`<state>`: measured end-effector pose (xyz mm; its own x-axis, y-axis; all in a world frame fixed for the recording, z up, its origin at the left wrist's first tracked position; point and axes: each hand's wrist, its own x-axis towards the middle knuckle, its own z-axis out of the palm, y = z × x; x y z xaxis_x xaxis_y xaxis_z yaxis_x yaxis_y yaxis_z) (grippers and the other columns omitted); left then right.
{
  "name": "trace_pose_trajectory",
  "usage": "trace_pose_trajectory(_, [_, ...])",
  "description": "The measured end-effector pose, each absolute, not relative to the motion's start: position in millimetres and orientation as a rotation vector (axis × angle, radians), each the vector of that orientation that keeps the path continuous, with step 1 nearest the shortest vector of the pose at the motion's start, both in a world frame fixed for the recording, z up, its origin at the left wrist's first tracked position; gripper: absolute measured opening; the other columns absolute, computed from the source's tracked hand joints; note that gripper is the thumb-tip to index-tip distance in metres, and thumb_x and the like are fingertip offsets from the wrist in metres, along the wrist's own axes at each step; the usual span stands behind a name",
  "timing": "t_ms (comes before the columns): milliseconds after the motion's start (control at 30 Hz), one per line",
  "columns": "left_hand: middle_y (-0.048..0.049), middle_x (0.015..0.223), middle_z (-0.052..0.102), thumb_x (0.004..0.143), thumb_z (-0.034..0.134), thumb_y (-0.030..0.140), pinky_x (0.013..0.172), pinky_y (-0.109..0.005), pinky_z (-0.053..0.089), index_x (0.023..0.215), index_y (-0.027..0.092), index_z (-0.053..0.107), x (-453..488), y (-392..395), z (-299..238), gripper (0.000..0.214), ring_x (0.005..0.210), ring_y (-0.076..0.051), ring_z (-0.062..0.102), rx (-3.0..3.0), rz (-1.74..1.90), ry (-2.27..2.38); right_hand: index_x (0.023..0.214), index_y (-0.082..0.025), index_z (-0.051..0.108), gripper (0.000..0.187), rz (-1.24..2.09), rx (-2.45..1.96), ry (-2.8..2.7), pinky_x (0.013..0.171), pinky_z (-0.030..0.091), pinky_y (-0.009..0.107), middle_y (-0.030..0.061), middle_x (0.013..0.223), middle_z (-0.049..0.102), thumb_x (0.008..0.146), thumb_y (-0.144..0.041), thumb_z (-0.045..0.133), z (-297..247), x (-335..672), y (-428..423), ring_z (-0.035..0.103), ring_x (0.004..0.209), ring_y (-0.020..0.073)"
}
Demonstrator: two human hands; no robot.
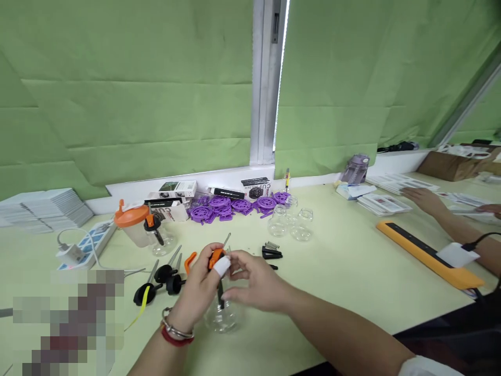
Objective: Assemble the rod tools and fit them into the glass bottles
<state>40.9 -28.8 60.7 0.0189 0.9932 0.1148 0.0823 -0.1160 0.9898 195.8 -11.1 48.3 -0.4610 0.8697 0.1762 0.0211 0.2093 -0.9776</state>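
My left hand (198,295) is closed round the orange and black top piece (216,257) of a clear glass bottle (221,313) standing on the table just below the hands. A white wrap covers one fingertip. My right hand (256,284) pinches the same top from the right, fingers pressed together at the bottle's neck. A thin metal rod sticks up from the top piece.
Black funnel-like parts with metal stems (164,279) lie left of the hands. A finished bottle (158,237) and an orange-lidded cup (133,222) stand behind. Purple discs (235,205), empty glass jars (291,222), a black clip (271,253), a power strip (84,245). Another person's hand (425,199) at right.
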Motion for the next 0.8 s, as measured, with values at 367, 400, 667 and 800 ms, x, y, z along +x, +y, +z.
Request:
trace_pose_trajectory(367, [-0.0067,0.072,0.066,0.083,0.053,0.03,0.059,-0.032,0.046,0.103,0.017,0.059,33,-26,41,0.024,0.06,-0.02,0.061,1.04,1.153,0.784,0.059,-0.017,0.049,0.041,1.629,-1.116,-1.264,0.036,0.019,0.022,-0.0101,0.035,0.033,0.076,-0.054,0.059,23,210,47,0.023,0.031,0.0047])
trace_pose_trajectory(400, [-0.0064,0.072,0.066,0.084,0.052,0.031,0.058,-0.032,0.046,0.101,0.017,0.059,34,-24,39,0.024,0.059,-0.02,0.061,1.002,1.16,0.78,0.06,-0.017,0.05,0.039,1.554,-1.104,-1.286,0.037,0.018,0.022,-0.0098,0.037,0.034,0.075,-0.051,0.061,20,208,47,0.024,0.033,0.0046])
trace_pose_trajectory(667, [-0.0061,0.069,0.063,0.086,0.045,0.034,0.056,-0.032,0.048,0.097,0.016,0.059,28,-17,36,0.025,0.058,-0.021,0.062,0.835,1.177,0.759,0.07,-0.016,0.054,0.039,1.618,-0.98,-1.202,0.042,0.028,0.022,-0.0053,0.049,0.049,0.073,-0.054,0.062,9,207,54,0.037,0.039,0.0062])
trace_pose_trajectory(800, [-0.0056,0.067,0.063,0.084,0.048,0.032,0.055,-0.032,0.048,0.095,0.015,0.059,27,-18,36,0.023,0.056,-0.02,0.061,0.865,1.187,0.772,0.067,-0.015,0.053,0.039,1.713,-0.942,-1.14,0.042,0.029,0.021,-0.0046,0.049,0.051,0.067,-0.05,0.071,9,210,58,0.04,0.04,0.0055])
